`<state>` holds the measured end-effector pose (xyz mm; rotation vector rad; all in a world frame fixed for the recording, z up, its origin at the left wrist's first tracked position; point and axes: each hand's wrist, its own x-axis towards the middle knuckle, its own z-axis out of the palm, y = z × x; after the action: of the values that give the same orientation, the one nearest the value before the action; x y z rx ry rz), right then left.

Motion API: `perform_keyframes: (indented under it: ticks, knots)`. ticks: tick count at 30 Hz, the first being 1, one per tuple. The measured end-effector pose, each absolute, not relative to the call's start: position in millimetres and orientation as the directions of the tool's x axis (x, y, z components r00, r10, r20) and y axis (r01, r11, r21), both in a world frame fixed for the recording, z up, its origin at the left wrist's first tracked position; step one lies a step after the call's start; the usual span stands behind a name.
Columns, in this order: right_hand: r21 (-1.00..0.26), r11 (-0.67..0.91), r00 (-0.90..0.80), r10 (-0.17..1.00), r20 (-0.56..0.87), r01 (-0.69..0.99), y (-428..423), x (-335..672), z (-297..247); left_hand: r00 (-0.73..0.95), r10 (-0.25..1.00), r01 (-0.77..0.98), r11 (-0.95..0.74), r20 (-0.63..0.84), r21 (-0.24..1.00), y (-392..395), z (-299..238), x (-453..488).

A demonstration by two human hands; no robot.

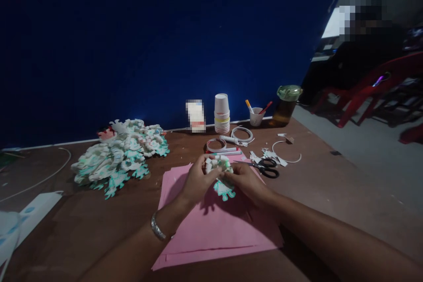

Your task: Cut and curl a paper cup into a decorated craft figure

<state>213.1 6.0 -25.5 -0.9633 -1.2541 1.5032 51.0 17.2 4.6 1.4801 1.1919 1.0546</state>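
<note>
My left hand (197,180) and my right hand (246,182) meet above a stack of pink paper sheets (214,224) on the brown table. Both pinch the same white and teal paper cut-out (220,172), whose cut strips curl upward while its teal lower edge hangs down between my fingers. A metal bracelet sits on my left wrist. Black scissors (268,168) lie just right of my right hand.
A pile of similar white and teal cut-outs (120,154) lies at the left. Behind my hands are a stack of paper cups (221,113), a cup with pens (256,116), a green-lidded jar (286,105), tape rings (216,144), markers and paper scraps. Red chairs (370,88) stand at the right.
</note>
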Motion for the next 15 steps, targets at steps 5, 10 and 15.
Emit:
perform_keyframes:
  ticks: [5, 10, 15]
  knots:
    - [-0.975, -0.118, -0.175, 0.981, -0.084, -0.190, 7.0, 214.0, -26.9, 0.317, 0.947, 0.070, 0.023, -0.044, 0.997, 7.9, 0.0, 51.7]
    - [-0.964, -0.160, -0.177, 0.977, -0.123, -0.212, 6.5, 214.4, -23.6, 0.242, 0.967, -0.018, 0.091, -0.084, 0.996, 8.6, -6.4, 53.3]
    - [-0.970, -0.087, -0.238, 0.971, -0.031, -0.228, 1.5, 215.4, -15.0, 0.177, 0.982, 0.009, 0.072, -0.072, 0.997, 10.9, -4.5, 50.4]
